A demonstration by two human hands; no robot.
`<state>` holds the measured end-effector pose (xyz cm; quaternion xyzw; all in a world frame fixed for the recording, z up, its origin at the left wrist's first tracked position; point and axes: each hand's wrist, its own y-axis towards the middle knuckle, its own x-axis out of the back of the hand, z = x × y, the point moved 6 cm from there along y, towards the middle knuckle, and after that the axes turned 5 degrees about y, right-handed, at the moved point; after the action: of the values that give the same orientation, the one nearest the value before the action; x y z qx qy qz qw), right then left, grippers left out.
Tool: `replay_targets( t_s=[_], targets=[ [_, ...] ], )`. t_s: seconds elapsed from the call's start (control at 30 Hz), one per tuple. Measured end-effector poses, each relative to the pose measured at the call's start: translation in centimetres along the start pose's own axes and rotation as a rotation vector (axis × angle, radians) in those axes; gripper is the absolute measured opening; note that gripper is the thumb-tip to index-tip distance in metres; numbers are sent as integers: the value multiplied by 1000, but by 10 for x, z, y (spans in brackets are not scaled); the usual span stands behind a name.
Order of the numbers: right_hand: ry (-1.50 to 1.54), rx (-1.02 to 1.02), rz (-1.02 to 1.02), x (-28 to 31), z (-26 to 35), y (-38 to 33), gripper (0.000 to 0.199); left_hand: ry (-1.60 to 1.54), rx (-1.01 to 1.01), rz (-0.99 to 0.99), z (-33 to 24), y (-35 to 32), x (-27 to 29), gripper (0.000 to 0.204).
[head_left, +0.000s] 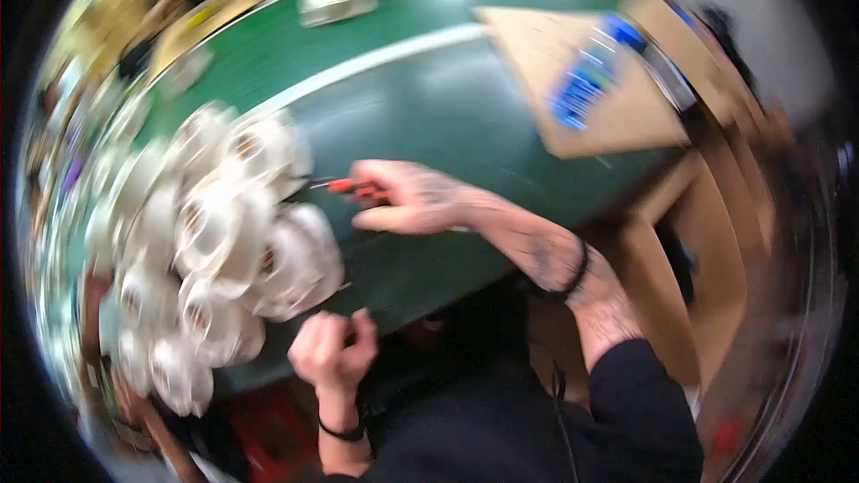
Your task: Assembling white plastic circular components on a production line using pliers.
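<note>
My right hand (pixel 407 199) is closed around a small red-handled tool (pixel 356 189) with a thin metal tip, its exact kind blurred. The tip points left at the pile of white round plastic housings (pixel 219 228), close to the nearest ones. Several of these housings have a raised hollow hub, and some show copper-coloured parts inside. By the table's front edge, my left hand (pixel 333 349) is curled into a loose fist, thumb raised; nothing shows in it. It sits just below the nearest white housing (pixel 300 264), apart from it.
The green work table (pixel 420 116) has a pale strip (pixel 376 58) across it. At the right, a cardboard sheet (pixel 617 116) bears a blue-capped bottle (pixel 586 80). An open cardboard box (pixel 689 277) stands beside the table. More white parts (pixel 340 2) lie at the far side, near another person's arm (pixel 170 4).
</note>
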<state>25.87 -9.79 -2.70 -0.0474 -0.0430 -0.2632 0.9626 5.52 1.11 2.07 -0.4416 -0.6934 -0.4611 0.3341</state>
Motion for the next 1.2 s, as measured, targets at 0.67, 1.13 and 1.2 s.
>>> replay_targets(
  t_s=[0.67,1.13,1.2],
  targets=[
    [62,-561,-1527,-81,-240,-480,69,-404,-470,161,-112,106,-128,35],
    [-32,-888,-2914,-186,-260,-755,63,-429,-577,202,-122,148,-181,34],
    [-155,-917,-2940,-193,-231,-817,63,-475,-590,256,-128,145,-185,34]
  ],
)
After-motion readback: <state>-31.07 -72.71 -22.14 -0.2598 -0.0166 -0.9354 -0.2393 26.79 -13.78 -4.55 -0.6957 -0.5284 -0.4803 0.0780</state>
